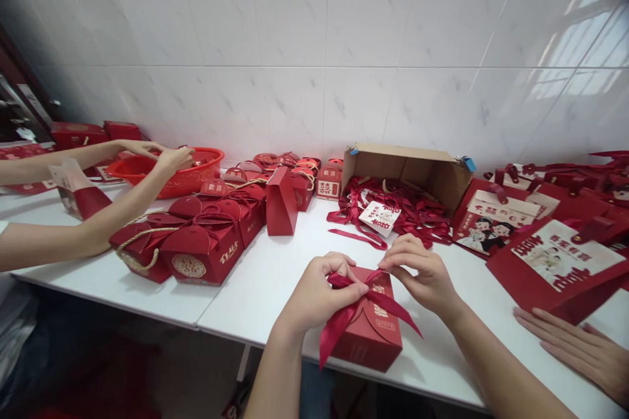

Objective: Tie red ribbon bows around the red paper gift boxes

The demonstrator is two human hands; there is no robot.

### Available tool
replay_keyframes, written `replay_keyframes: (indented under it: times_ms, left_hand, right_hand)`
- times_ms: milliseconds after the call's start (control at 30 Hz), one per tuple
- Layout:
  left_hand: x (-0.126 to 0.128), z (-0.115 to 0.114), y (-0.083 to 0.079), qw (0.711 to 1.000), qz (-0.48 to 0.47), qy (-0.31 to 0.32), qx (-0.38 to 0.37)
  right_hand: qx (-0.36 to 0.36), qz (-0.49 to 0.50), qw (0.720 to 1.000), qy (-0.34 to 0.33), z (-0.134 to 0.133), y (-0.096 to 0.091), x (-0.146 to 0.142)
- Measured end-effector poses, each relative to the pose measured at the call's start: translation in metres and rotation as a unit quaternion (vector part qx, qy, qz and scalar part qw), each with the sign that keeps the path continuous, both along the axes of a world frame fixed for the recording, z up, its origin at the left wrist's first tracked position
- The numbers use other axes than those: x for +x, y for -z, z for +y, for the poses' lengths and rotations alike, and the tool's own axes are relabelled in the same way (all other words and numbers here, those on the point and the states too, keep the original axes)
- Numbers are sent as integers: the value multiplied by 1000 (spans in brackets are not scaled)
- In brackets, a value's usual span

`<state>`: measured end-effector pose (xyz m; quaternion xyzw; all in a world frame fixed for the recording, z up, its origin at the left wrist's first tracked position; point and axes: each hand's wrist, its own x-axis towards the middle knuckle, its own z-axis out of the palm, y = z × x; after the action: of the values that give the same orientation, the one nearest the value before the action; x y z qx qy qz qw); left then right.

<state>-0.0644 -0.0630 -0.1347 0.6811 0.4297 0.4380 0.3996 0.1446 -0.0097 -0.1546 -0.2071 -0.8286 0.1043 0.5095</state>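
Observation:
A red gift box (366,344) with gold print stands on the white table in front of me. Over its top lies a dark red satin ribbon (339,334), crossed in a knot or bow, with two tails hanging down the box. My left hand (327,291) rests against the box's left side, thumb and fingers closed on the ribbon near the knot. At the upper right of the box, my right hand (420,272) pinches another part of the ribbon between thumb and fingertips. The underside of the knot is hidden by my left thumb.
Behind the box, a cardboard carton (407,154) on its side spills ribbons (417,209). Finished-looking red boxes (206,255) crowd the left, red bags (555,262) the right. A co-worker's arms (98,222) reach over a red basin (196,177); another person's hand (580,350) lies at right.

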Motion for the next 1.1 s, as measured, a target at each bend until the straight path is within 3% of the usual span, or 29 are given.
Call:
replay_keyframes:
  times_ms: [133, 300, 400, 600, 867, 1100]
  left_hand:
    - [1, -1, -1, 1000, -9, -10, -12]
    - [3, -5, -2, 999, -13, -21, -23]
    - [3, -6, -3, 999, -10, -23, -22]
    - [3, -7, -6, 999, 23, -28, -4]
    - [5, -9, -5, 999, 33, -38, 6]
    - [6, -9, -7, 999, 20, -41, -5]
  right_hand:
    - [-34, 1, 999, -20, 0, 0, 1]
    - [-202, -22, 977, -59, -2, 4, 3]
    - [-260, 10, 963, -73, 1, 8, 3]
    - [-269, -29, 961, -59, -5, 2, -4]
    - [-347, -20, 935, -73, -13, -5, -7]
    - [-335, -56, 936, -89, -14, -8, -3]
